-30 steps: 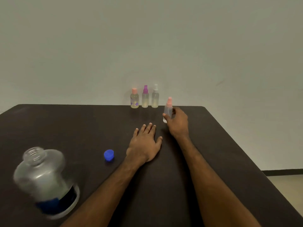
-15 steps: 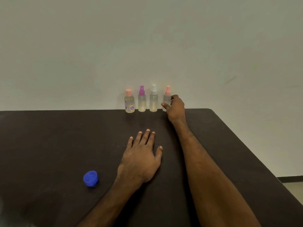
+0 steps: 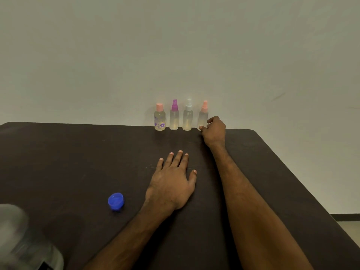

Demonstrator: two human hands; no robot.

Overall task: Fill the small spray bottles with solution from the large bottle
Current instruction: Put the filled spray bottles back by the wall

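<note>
At near left corner, large bottle (image 3: 23,240), blurred; blue cap (image 3: 116,201) loose on the table (image 3: 58,162) past it. Mid-table, left hand (image 3: 171,184) flat, fingers spread, holding nothing. Far edge: right hand (image 3: 214,129) curled against end spray bottle (image 3: 203,118) of four; grip or touch, can't tell. Release gently, keep row upright.

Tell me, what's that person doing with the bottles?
Four small clear spray bottles stand in a row at the dark table's far edge. Their right hand has thumb and fingers at the rightmost, peach-topped one; whether it grips is unclear. The left hand lies flat on the table. A round blue plastic cap lies loose, apart from the big clear bottle.
</note>
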